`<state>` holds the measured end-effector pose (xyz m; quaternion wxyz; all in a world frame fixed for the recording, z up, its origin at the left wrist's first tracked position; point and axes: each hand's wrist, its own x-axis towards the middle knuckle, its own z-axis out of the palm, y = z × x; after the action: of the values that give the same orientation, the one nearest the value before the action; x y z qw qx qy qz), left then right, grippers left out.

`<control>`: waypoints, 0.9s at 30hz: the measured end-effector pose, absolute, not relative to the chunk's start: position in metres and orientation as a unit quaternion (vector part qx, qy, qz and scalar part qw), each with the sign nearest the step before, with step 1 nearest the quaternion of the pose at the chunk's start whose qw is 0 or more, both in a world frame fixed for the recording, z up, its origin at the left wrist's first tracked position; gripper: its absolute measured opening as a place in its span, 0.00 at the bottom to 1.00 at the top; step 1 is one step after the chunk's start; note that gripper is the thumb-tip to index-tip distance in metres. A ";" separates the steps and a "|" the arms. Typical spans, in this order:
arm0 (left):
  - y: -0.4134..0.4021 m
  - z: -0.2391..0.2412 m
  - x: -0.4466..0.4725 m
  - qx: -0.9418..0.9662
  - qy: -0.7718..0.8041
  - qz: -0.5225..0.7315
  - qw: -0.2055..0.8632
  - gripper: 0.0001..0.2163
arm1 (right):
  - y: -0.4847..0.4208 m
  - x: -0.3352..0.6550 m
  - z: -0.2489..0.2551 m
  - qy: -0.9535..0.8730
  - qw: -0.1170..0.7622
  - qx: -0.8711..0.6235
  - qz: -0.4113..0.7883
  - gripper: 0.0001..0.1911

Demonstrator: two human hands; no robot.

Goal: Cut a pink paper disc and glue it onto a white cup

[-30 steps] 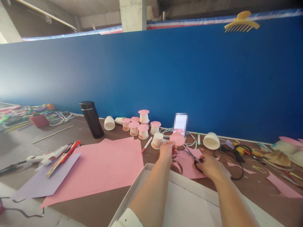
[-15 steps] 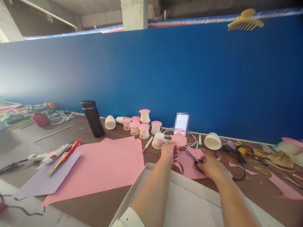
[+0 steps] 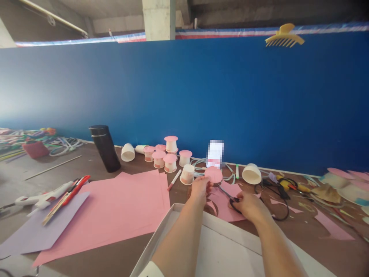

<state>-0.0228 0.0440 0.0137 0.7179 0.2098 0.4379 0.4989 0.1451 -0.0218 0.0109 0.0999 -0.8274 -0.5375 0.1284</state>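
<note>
My left hand [image 3: 200,188] pinches the edge of a round pink paper disc [image 3: 213,174], held up above the table. In my right hand [image 3: 250,204] is a pair of scissors [image 3: 234,200], its dark handles gripped and its blades pointing toward the disc. Whether the blades touch the paper I cannot tell. Beneath both hands lies a cut pink sheet [image 3: 230,213] with curved scraps. Just left of the disc stands a white paper cup [image 3: 187,174]. Several cups topped with pink discs [image 3: 170,163] are grouped behind it, one stacked on others.
A white box lid [image 3: 227,250] sits under my forearms. Large pink sheets [image 3: 121,211], a utility knife [image 3: 67,199], a glue gun [image 3: 43,196] and a black flask [image 3: 105,148] are at left. Another cup [image 3: 251,174], cables and scraps lie at right; a blue panel [image 3: 184,92] rises behind.
The view has shifted slightly, so most things appear further left and a little lower. Both hands keep hold of the disc and scissors with little other visible change.
</note>
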 end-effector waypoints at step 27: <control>0.042 0.012 -0.016 0.200 0.453 0.500 0.710 0.07 | -0.026 0.157 0.026 -0.335 0.457 -0.823 0.026 0.22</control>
<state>-0.0163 0.0424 0.0120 0.7105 0.2002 0.4534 0.4996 0.1574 -0.0259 0.0265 0.4573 -0.8233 -0.3351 0.0260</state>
